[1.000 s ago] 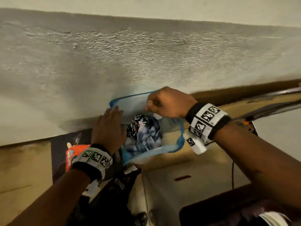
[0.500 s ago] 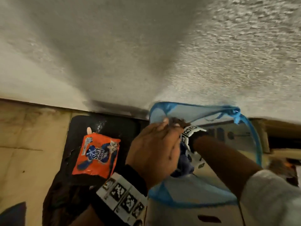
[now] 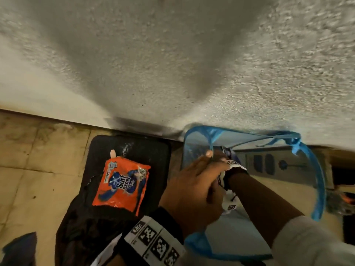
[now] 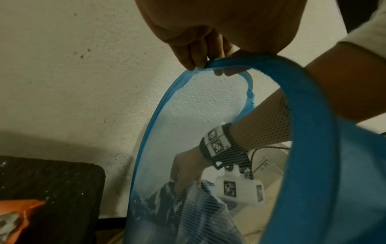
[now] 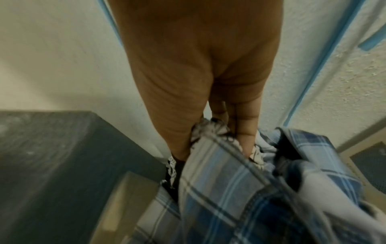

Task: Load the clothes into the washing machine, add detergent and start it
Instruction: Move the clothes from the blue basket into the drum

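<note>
A blue mesh laundry hamper (image 3: 318, 179) stands against the wall. My left hand (image 3: 209, 156) pinches its near rim (image 4: 313, 99), fingers curled over the blue edge (image 4: 200, 64). My right arm reaches down inside it; in the head view the hand is hidden behind my left hand. In the right wrist view my right hand (image 5: 208, 135) grips the clothes (image 5: 229, 189), thumb and fingers closed on a black-and-white patterned cloth under a blue plaid shirt. The clothes (image 4: 188, 206) show through the mesh. An orange detergent packet (image 3: 121, 187) lies flat to the left of the hamper.
The packet lies on a black mat (image 3: 149, 150) beside the rough white wall (image 3: 172, 64). Beige floor tiles (image 3: 38, 169) spread to the left. A pale panel with dark oval marks (image 3: 269, 166) shows through the hamper's mesh on the right.
My right hand left the hamper's rim and went down inside onto the clothes. My left hand moved to the rim and took hold. The head view swung onto mat and packet.
</note>
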A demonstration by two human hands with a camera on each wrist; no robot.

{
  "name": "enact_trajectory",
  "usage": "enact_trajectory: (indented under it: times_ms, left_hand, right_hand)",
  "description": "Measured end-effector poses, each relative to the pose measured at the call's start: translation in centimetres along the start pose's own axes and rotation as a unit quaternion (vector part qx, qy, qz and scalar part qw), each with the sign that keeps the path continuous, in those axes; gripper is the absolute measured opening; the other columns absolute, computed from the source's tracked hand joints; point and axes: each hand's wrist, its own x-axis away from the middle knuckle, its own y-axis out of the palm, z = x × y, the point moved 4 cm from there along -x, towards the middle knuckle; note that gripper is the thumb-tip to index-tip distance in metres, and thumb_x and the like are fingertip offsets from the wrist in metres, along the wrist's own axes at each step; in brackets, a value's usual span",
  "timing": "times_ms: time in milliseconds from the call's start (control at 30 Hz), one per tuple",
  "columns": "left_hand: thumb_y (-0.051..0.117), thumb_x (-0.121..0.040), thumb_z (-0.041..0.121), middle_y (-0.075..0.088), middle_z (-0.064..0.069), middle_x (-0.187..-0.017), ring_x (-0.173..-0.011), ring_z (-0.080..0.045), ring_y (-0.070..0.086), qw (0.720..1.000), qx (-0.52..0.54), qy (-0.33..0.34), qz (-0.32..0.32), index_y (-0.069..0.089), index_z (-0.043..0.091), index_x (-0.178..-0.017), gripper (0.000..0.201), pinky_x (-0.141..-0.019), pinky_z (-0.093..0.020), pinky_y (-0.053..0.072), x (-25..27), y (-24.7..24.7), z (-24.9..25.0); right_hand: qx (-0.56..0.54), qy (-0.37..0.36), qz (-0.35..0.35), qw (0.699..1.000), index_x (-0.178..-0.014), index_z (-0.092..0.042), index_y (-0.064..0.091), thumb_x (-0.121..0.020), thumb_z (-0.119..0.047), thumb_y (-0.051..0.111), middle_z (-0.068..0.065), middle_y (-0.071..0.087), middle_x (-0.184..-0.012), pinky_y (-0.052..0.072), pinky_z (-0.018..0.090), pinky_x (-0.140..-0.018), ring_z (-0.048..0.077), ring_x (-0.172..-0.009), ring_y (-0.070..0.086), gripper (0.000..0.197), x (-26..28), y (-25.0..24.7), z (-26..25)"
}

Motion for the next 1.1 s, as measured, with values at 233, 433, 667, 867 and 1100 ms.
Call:
enact_trajectory:
  times_ms: [233,433,667,867,1100]
  left_hand:
    - [0.055,-0.088,0.03,0.04,0.011,-0.151,-0.138,-0.008,0.038,0.997,-0.018,-0.027,-0.072,0.034,0.038,-0.143,0.059,-0.106,-0.029,0.044,0.3,0.4,0.8]
    - [0.062,-0.087,0.031,0.022,0.009,-0.16,-0.142,-0.009,0.03,0.986,-0.04,-0.04,-0.155,0.011,0.037,-0.153,0.084,-0.105,-0.007,0.021,0.8,-0.6,2.2]
    - [0.079,-0.075,0.035,0.043,0.008,-0.147,-0.112,0.015,0.051,0.98,0.027,-0.058,-0.189,-0.005,0.053,-0.147,0.112,-0.098,-0.01,0.045,1.2,-2.4,6.1]
    - [0.062,-0.037,0.094,0.0,0.006,-0.164,-0.151,-0.022,0.011,0.977,-0.132,-0.038,-0.162,-0.015,0.031,-0.152,0.152,-0.116,-0.064,0.021,1.5,-3.5,11.0]
    - [0.093,-0.039,0.063,0.036,0.01,-0.153,-0.137,-0.009,0.042,0.99,0.078,-0.033,-0.117,-0.02,0.04,-0.149,0.159,-0.113,-0.044,0.039,0.1,-3.5,17.5]
  right_hand:
    - [0.021,-0.015,-0.008,1.0,-0.106,-0.017,0.073,-0.076,-0.049,0.071,0.014,0.073,-0.106,0.058,0.036,-0.082,0.032,-0.1,0.072,0.044,8.7,-7.8,-2.2]
    - [-0.084,-0.024,0.087,0.992,-0.107,-0.017,0.078,-0.076,-0.031,0.078,0.006,0.077,-0.107,0.057,0.032,-0.087,0.023,-0.099,0.072,0.034,20.4,-15.0,-1.3]
    - [-0.242,-0.056,0.239,0.939,-0.109,-0.028,0.076,-0.075,-0.019,0.084,-0.008,0.068,-0.101,0.055,0.024,-0.076,0.006,-0.085,0.066,0.036,35.6,-21.1,-1.7]
    - [-0.263,-0.094,0.339,0.898,-0.107,-0.035,0.076,-0.075,-0.024,0.083,-0.015,0.064,-0.099,0.05,0.019,-0.074,0.0,-0.089,0.062,0.034,47.1,-24.9,-2.7]
    - [-0.366,-0.131,0.395,0.832,-0.101,-0.037,0.077,-0.069,-0.028,0.08,-0.015,0.071,-0.103,0.054,0.028,-0.089,0.002,-0.098,0.067,0.034,58.2,-27.5,-3.1]
